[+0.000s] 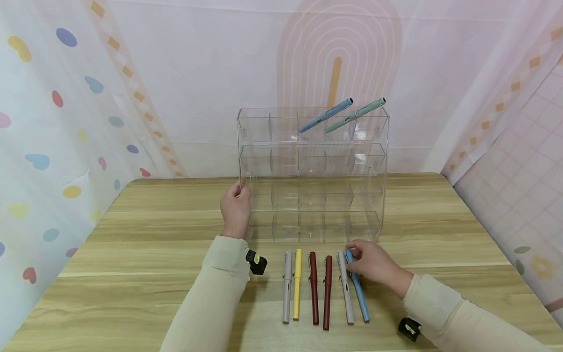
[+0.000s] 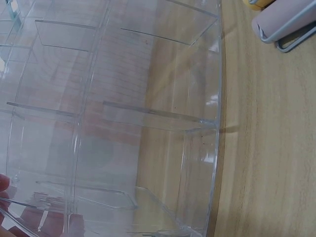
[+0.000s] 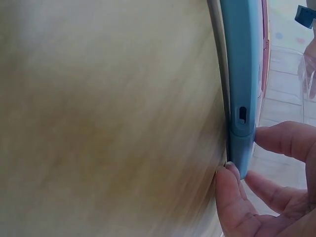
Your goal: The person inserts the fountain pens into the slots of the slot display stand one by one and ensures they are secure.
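Note:
A clear acrylic rack (image 1: 312, 167) with stepped rows of compartments stands upright on the table. My left hand (image 1: 235, 210) grips its left side edge; through the clear plastic, some fingertips (image 2: 32, 219) show in the left wrist view. With thumb and fingers, my right hand (image 1: 374, 264) pinches the clip end of a blue pen (image 1: 360, 298), which lies rightmost in a row before the rack. Beside it are a grey pen (image 1: 346, 293), two dark red pens (image 1: 313, 293), a yellow pen (image 1: 297, 288) and another grey pen (image 1: 287, 293).
In the rack's top row, a blue pen (image 1: 325, 116) and a green pen (image 1: 356, 115) lean to the right. The wooden table (image 1: 145, 254) reaches back to a patterned curtain (image 1: 198, 73). Black wrist cameras (image 1: 257, 263) sit at both sleeves.

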`<state>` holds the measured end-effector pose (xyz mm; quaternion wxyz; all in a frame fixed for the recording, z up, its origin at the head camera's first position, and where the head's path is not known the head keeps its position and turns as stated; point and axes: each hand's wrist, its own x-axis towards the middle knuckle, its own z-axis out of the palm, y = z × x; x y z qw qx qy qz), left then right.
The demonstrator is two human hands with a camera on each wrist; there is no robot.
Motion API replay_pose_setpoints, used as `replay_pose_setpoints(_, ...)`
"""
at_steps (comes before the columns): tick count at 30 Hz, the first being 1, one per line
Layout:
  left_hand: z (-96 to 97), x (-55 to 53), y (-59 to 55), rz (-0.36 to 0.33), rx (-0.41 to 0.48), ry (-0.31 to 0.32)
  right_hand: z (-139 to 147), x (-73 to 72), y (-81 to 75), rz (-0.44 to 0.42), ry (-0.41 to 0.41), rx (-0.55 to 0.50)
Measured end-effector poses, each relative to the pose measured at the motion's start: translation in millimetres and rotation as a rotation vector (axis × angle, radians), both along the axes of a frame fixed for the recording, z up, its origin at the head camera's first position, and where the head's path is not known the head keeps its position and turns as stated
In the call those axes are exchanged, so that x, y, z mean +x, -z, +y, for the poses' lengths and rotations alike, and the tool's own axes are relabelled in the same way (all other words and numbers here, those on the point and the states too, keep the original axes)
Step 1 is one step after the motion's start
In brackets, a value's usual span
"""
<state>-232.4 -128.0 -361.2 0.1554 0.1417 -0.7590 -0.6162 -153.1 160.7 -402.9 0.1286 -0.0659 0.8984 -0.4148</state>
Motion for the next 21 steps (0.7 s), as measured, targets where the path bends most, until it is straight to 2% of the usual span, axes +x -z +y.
replay_pose_setpoints(6, 0.0, -0.4, -0.3, -0.008, 0.005, 0.004, -1.7, -2.8, 1.2, 0.021, -0.023, 0.042)
replay_pose_setpoints(16, -0.1, -1.3, -0.5, -0.019, 0.007, -0.006, -5.9, -6.7, -1.9, -0.009, -0.017, 0.101)
replay_pose_setpoints(21, -0.6, -1.1, -0.9, -0.028, 0.012, 0.004, -2.7, -7.2, -2.4, -0.009, -0.025, 0.059)
